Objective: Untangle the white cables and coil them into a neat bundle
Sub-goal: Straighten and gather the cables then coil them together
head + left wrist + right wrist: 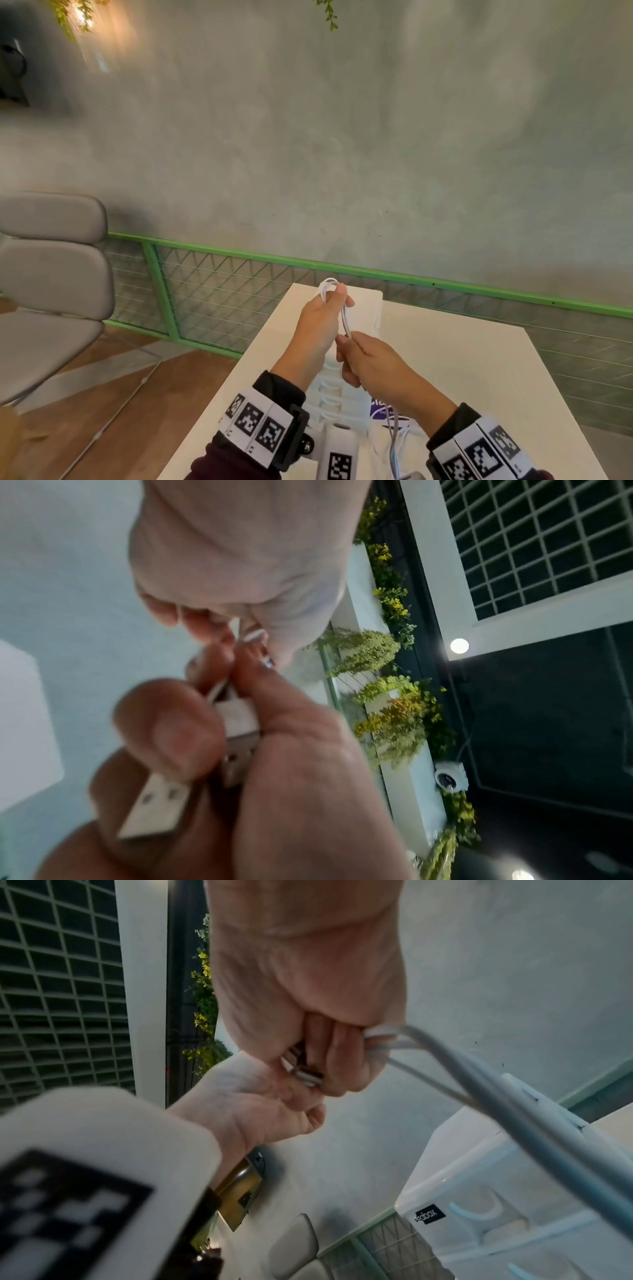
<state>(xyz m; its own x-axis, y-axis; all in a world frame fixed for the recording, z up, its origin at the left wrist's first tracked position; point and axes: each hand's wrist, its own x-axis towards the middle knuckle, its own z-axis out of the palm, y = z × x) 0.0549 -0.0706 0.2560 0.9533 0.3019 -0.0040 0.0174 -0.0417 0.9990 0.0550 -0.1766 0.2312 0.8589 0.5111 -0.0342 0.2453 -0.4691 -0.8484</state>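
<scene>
Both hands are raised above the white table (462, 377) and hold the white cables (346, 322). My left hand (322, 318) grips the upper part, and a small loop (328, 285) sticks out above its fingers. Just below it, my right hand (370, 363) closes round the same strands. In the left wrist view the right hand (291, 791) holds two USB plugs (154, 813) under the left hand (240, 561). In the right wrist view metal plug ends (304, 1074) show inside the right hand (308, 988). Loose cable (445, 1080) trails from it down towards the table (394, 435).
A white plastic drawer organiser (342, 394) stands on the table under my hands, also seen in the right wrist view (479, 1218). A purple-labelled packet (378, 406) lies beside it. A green mesh railing (239, 255) runs behind the table. A grey chair (51, 274) stands left.
</scene>
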